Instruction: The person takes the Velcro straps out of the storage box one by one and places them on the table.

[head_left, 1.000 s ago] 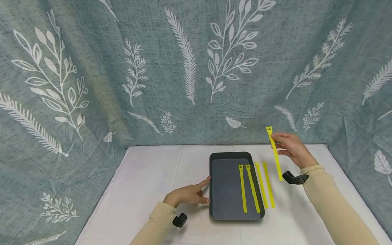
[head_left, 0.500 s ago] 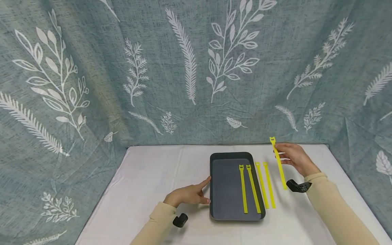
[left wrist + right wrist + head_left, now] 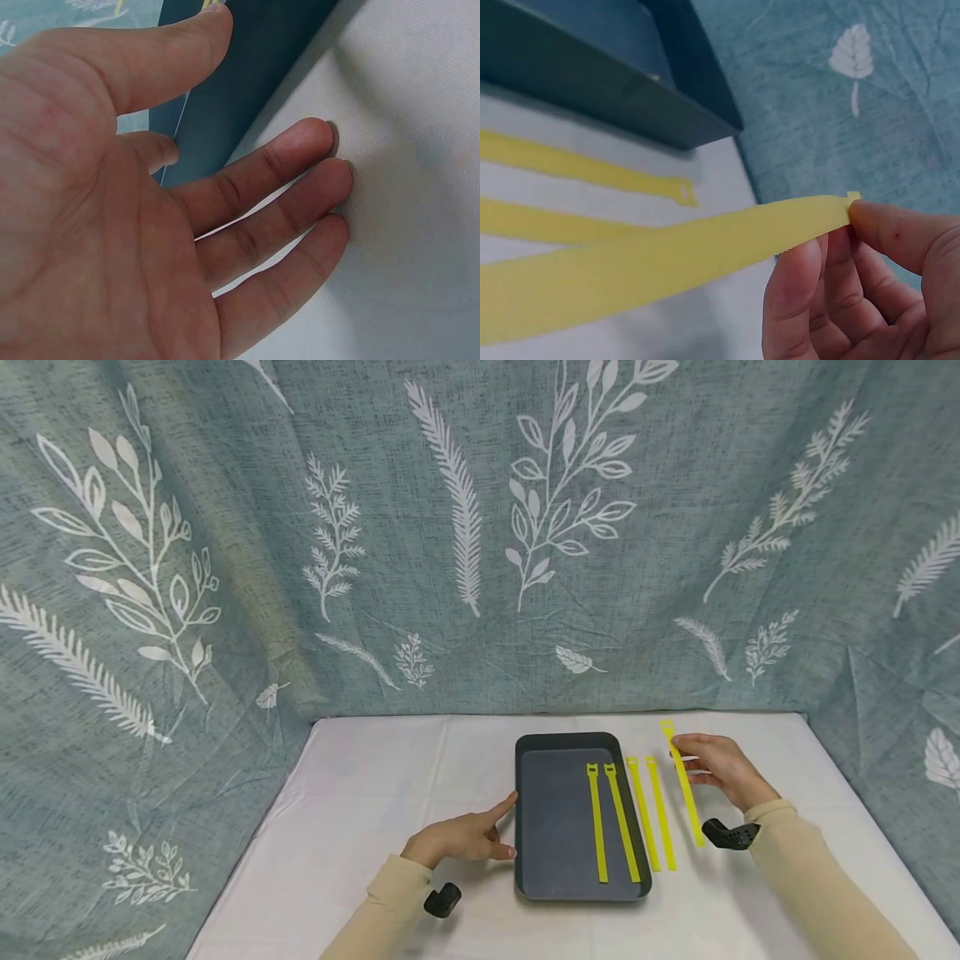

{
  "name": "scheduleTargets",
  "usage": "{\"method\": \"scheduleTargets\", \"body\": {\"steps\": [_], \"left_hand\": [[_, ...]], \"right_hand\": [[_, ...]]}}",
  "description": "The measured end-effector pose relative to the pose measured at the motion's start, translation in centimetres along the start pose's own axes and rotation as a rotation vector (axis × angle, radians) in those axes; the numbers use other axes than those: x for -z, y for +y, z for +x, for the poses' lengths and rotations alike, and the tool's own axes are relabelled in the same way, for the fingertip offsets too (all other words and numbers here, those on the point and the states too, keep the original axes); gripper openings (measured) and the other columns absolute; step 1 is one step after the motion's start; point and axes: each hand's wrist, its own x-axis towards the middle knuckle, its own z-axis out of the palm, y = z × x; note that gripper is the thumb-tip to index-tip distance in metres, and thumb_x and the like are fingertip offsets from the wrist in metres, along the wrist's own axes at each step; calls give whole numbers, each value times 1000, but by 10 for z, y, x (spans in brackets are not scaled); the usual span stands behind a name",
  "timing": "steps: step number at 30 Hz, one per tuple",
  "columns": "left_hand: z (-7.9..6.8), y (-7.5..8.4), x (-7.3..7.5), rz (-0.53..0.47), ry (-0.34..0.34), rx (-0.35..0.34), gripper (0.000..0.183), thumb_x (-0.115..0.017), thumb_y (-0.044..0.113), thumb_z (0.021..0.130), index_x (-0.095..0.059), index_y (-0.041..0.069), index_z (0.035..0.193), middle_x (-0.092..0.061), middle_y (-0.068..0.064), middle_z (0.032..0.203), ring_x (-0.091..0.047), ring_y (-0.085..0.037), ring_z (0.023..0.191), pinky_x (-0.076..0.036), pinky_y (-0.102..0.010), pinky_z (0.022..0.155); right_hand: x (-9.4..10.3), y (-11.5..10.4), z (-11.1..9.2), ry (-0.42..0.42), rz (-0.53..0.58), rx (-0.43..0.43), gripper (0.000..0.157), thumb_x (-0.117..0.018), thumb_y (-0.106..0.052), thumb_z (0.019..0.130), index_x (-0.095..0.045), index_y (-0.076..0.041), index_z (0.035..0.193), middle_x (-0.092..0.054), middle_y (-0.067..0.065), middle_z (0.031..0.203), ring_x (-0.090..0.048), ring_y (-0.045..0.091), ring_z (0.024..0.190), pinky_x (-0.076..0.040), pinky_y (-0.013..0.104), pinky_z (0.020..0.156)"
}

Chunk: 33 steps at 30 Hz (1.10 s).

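Between thumb and fingers, my right hand (image 3: 723, 767) pinches a yellow cable strap (image 3: 686, 789) near its slotted head, to the right of the tray. In the right wrist view this strap (image 3: 645, 259) runs off to the left, above the table. My left hand (image 3: 461, 837) touches the left side of the dark grey tray (image 3: 551, 827) with thumb and index finger; its other fingers (image 3: 277, 217) are stretched out over the cloth. Two yellow straps, a left one (image 3: 597, 827) and a right one (image 3: 624, 831), lie in the tray's right half. Two more lie on the cloth just right of the tray.
A white cloth (image 3: 360, 785) covers the table. Behind it and at both sides hangs a blue-green curtain (image 3: 420, 527) with white leaf prints. A black wrist device (image 3: 442, 900) sits at the left wrist, another black device (image 3: 731, 835) at the right.
My right hand has come down toward the table and slightly right, with the pinched cable strap. The left hand and the tray have stayed in place.
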Motion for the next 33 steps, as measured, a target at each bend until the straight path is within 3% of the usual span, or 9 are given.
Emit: {"method": "scheduleTargets", "body": {"steps": [3,10,16,22,33], "left_hand": [[0,1,0,2,1,3,91,-71,33,96,-13,27,165,-67,0,97,-59,-14,85,-47,-38,85],[1,1,1,10,4,3,90,-71,33,96,-13,27,165,-67,0,97,-59,-14,85,-47,-38,84],[2,0,0,0,5,-2,90,-71,32,96,-13,27,165,-67,0,96,-58,-14,83,-47,-36,82],[2,0,-1,-3,4,2,90,-72,32,95,-14,27,165,-66,0,94,-58,-14,81,-46,-35,81],[3,0,-1,4,12,10,91,-72,33,95,-14,29,164,-66,1,94,-57,-14,81,-46,-35,80]], "right_hand": [[0,8,2,11,2,-12,69,-53,-46,104,-40,2,152,-47,21,147,-61,9,99,-55,28,84],[0,22,7,27,20,-45,69,-57,-44,103,-42,4,151,-61,3,121,-62,7,90,-56,27,79],[-4,32,11,42,39,-71,65,-57,-39,103,-44,5,149,-66,-4,102,-62,7,82,-56,28,72],[-8,39,15,52,44,-81,58,-57,-31,103,-45,9,144,-66,-5,83,-61,6,66,-55,26,62],[-14,44,21,93,-48,-46,43,-56,-24,103,-55,10,130,-62,0,72,-57,8,55,-55,26,55]]}}
